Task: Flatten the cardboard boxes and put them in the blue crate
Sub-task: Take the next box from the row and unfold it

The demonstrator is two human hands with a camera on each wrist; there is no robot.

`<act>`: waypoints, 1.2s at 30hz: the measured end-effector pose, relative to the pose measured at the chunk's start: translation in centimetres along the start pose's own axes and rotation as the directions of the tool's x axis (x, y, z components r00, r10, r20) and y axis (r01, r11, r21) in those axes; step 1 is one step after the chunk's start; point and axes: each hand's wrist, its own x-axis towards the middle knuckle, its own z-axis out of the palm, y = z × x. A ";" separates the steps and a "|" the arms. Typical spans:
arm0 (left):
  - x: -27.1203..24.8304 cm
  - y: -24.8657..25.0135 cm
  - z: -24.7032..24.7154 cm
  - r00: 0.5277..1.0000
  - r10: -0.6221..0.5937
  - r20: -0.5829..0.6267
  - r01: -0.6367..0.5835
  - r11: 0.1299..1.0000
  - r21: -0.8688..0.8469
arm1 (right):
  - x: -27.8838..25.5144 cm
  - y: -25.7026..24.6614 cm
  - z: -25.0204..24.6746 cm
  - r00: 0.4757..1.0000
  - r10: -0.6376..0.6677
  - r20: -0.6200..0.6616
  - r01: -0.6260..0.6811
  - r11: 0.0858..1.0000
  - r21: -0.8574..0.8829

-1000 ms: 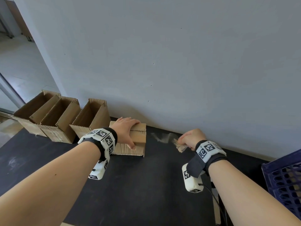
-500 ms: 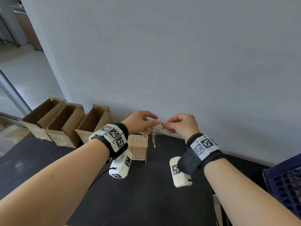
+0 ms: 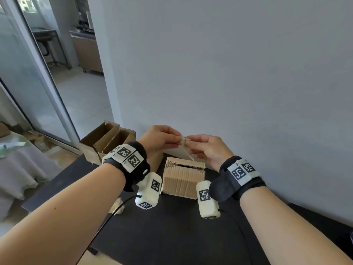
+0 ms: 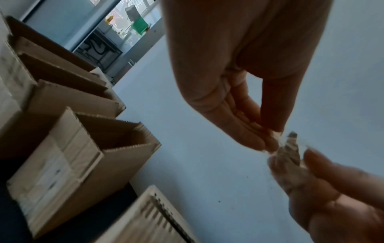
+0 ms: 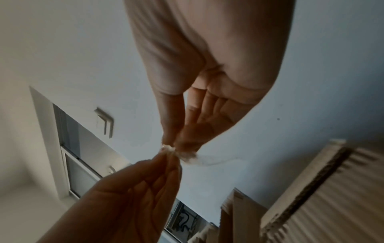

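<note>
From the head view, the left hand (image 3: 159,138) and right hand (image 3: 207,148) each pinch a strip of clear tape (image 3: 185,140) above the closed cardboard box (image 3: 183,177) on the desk (image 3: 172,230); balling it up first should free both hands. In the wrist views, three open boxes (image 4: 68,157) wait alongside, no writing is legible, and the blue crate is out of sight.

Left hand (image 3: 159,138) is off the closed box (image 3: 183,177) and now meets right hand (image 3: 207,148) above it; both pinch what appears to be a crumpled tape strip (image 3: 185,140).
</note>
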 end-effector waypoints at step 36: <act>-0.7 -11.1 -15.1 0.862 -0.452 0.230 -0.110 0.277 0.955 | 0.9 4.2 12.4 0.889 0.009 -0.457 -0.184 0.922 -0.341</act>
